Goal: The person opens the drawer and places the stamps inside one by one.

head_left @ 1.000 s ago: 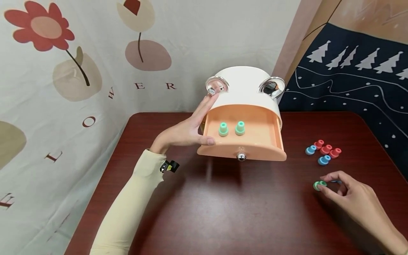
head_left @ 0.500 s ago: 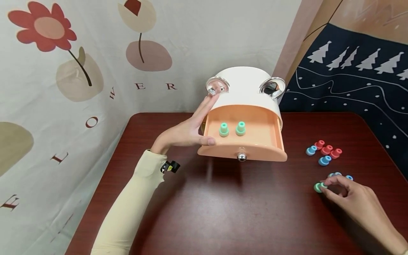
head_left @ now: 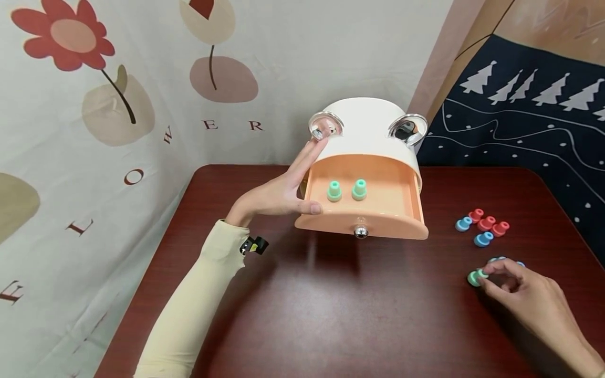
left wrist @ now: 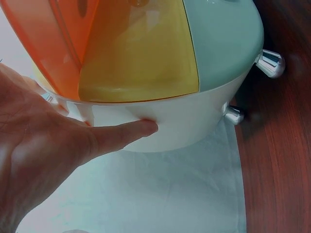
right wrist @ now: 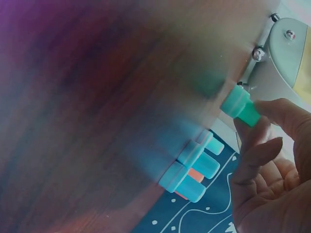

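At lower right, the right hand [head_left: 524, 294] still pinches the green peg [head_left: 475, 277] on the counter [head_left: 368, 310], barely shifted, so not yet lifted, while the left hand [head_left: 274, 194] stays flat-fingered against the open drawer box [head_left: 364, 136].

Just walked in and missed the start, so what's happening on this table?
A person's left hand rests flat against the side of a small white drawer box, whose orange drawer is pulled open with two green pegs standing inside. The right hand pinches another green peg down on the dark red table. A few red and blue pegs lie loose nearby.
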Available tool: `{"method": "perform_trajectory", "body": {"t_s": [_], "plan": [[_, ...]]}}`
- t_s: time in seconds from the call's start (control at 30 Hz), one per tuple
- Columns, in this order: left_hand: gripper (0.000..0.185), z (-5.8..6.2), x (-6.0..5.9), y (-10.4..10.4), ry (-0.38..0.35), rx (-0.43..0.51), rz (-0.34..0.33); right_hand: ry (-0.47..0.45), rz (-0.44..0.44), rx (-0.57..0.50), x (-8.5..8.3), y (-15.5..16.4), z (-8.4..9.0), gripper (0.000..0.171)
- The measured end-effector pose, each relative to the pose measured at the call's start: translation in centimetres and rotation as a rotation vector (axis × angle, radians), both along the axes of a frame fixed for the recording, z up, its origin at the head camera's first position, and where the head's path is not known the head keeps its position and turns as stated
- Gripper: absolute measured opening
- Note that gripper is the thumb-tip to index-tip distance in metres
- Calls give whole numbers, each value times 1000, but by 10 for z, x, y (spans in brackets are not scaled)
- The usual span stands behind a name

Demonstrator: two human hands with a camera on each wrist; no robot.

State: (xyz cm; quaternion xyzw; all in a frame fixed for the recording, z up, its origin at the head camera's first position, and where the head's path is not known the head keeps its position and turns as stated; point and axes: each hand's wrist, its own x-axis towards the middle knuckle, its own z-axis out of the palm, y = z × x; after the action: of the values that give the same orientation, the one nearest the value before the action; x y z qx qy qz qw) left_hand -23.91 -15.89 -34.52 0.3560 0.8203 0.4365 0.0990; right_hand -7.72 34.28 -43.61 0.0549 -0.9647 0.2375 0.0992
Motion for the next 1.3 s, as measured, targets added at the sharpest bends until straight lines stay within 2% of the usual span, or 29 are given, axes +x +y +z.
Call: {"method": "perform_trajectory", "body": {"t_s": [0.33, 0.53, 0.77, 0.93, 1.1, 1.3], "plan": [[140, -1, 0, 1, -1, -1, 1, 92, -23, -34, -5, -8, 13, 29], [138, -3, -1, 1, 7, 5, -6, 91, -44, -83, -11, -18, 21, 30], [138, -1, -1, 1, 5, 16, -4, 153, -2, -183, -23, -35, 29, 33], [138, -1, 1, 0, -2, 20, -1, 191, 35, -257, -31, -47, 41, 33], [138, 0, 1, 1, -3, 19, 2, 224, 68, -282, -38, -55, 55, 34], [138, 0, 1, 0, -2, 14, 4, 241, 77, -350, -43, -68, 76, 29]]}}
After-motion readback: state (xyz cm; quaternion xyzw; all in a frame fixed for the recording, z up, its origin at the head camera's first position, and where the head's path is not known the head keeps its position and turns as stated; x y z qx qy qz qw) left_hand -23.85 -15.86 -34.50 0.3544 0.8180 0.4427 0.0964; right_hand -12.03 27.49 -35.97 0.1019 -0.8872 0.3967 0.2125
